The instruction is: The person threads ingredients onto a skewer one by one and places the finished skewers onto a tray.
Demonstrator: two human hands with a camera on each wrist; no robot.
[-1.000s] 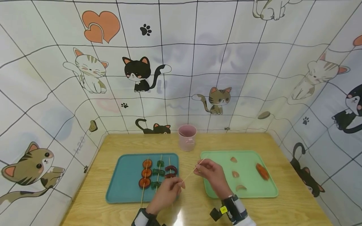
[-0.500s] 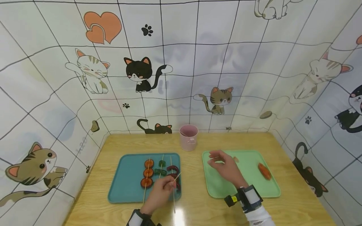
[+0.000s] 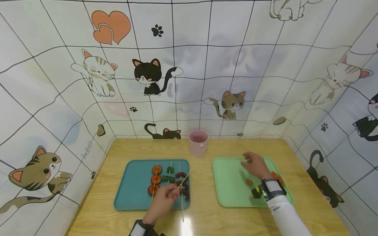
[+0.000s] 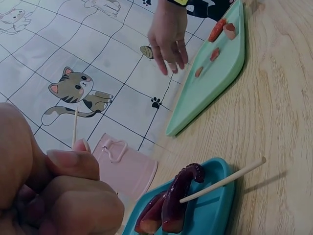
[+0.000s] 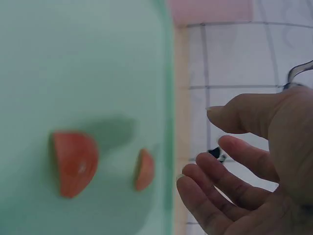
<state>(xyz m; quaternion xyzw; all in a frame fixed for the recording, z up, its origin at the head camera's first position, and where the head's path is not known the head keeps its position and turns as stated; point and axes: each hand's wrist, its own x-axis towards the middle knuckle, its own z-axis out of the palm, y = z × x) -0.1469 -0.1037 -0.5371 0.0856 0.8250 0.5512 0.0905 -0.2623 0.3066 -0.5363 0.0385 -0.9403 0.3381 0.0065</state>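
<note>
- The left hand [image 3: 165, 200] is over the near edge of the blue tray [image 3: 125, 190], toward its near right corner; its thumb and fingers are pinched together on a thin stick [image 3: 184, 178].
- The stick slants up from that grip, its free end toward the tray's right edge.
- The right hand [image 3: 256, 164] hovers above the far edge of the green tray [image 3: 230, 193], fingers loosely bent, a wide gap between thumb and fingertips.
- On the green tray, a small piece [image 3: 249, 182] lies around the middle, and another [image 3: 251, 197] near the near edge, partly hidden by the gear on the right wrist.
- An orange piece [image 3: 277, 178] lies by the green tray's right edge, partly behind the same wrist.
- In the right wrist view a thick wedge [image 5: 76, 164] and a thin slice [image 5: 145, 170] lie apart on the green surface, both somewhat blurred.
- Three loaded skewers lie side by side on the blue tray: brown rounds [image 3: 156, 179] near the middle, green chunks [image 3: 169, 179] next, then purple tentacles [image 3: 182, 183] along the right edge.
- The tentacle skewer's bare end juts out past the tray's near edge, over the table [image 3: 203, 200].
- The pink cup [image 3: 198, 144] stands near the table's far edge, beyond the gap between the trays.
</note>
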